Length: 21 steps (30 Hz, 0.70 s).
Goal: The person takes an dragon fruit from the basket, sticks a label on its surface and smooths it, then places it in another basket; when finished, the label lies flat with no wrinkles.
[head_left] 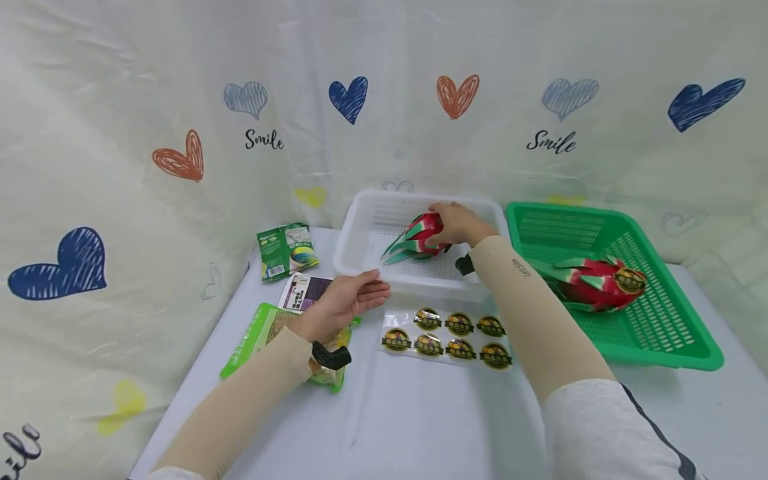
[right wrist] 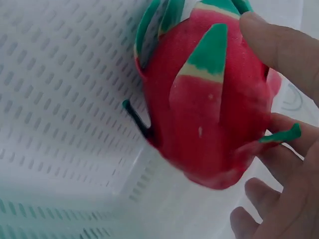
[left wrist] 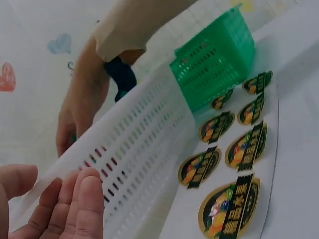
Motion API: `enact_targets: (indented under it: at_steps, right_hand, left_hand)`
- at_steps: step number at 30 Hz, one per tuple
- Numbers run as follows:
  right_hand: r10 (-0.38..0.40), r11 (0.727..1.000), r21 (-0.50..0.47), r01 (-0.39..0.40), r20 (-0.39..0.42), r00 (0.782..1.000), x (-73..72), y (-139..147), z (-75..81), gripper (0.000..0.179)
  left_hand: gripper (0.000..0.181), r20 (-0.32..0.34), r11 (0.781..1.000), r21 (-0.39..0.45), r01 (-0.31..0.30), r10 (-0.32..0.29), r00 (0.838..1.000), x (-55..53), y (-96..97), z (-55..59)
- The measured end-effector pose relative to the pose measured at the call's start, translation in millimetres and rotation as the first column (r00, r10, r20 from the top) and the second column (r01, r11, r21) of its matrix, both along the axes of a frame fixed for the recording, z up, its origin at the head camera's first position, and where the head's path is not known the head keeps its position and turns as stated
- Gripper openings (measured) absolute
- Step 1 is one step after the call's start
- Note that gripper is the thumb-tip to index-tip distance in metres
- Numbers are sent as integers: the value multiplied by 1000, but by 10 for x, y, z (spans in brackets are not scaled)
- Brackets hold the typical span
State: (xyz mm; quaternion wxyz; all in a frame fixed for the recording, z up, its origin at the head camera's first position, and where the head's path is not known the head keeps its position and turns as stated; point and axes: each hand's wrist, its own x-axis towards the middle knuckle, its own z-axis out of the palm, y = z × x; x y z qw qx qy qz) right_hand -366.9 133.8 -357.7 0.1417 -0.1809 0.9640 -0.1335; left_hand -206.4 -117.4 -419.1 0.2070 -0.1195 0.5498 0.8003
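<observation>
Inside the white basket is a red dragon fruit with green-tipped scales. My right hand grips it from the right, thumb on one side and fingers on the other, as the right wrist view shows around the fruit. The left hand lies by the basket's front left corner with its fingers straight and nothing in them; whether it touches the rim I cannot tell. In the left wrist view the slotted basket wall rises just beyond the left fingers.
On the right, a green basket holds another dragon fruit bearing a round sticker. A sheet of round stickers lies before the white basket. To the left are a green packet, a printed card and a green-edged bag.
</observation>
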Motion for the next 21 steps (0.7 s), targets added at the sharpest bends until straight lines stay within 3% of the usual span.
enact_targets:
  at_steps: [2,4,10,17,21]
  right_hand:
    - [19,1000,14,-19,1,1000,0,4,-7,86]
    - [18,1000,21,-18,4,1000,-1,-1,-13,84]
    - [8,998,67,-8,0,1000,3,-20,-43,78]
    - [-8,1000,-21,9,72,997,42,-33,-87,74]
    - [-26,1000,-8,27,51,998,84,-39,-105,72]
  left_hand:
    - [18,11,997,74,-7,6,1000,-16,84,-4]
    - [17,10,995,96,-21,20,1000,-24,134,-7]
    - [15,18,994,102,-44,43,999,-16,158,-10]
    - [14,36,993,98,-62,59,998,10,152,10]
    - [14,45,993,101,-69,65,997,16,158,4]
